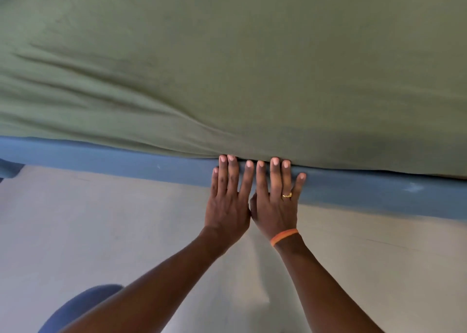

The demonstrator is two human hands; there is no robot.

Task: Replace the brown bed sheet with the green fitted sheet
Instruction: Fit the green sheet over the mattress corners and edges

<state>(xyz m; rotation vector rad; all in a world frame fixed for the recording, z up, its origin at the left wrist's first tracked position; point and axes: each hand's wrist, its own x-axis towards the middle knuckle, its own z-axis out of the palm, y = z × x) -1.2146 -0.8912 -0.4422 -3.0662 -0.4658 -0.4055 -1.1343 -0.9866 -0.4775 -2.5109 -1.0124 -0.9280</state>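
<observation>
Fingers (232, 171) press green fitted sheet (227, 67) against blue bed frame (126, 157).

The olive-green fitted sheet (227, 62) runs off the top, left and right edges of the frame, so its corners are unseen. A dark blue rounded shape (75, 307) at lower left is cropped and unidentifiable. Both forearms leave the bottom edge.

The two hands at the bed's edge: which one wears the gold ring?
The right hand wears the gold ring, with an orange wristband at its wrist. The left hand is bare. Both press straight fingers against the green fitted sheet.
</observation>
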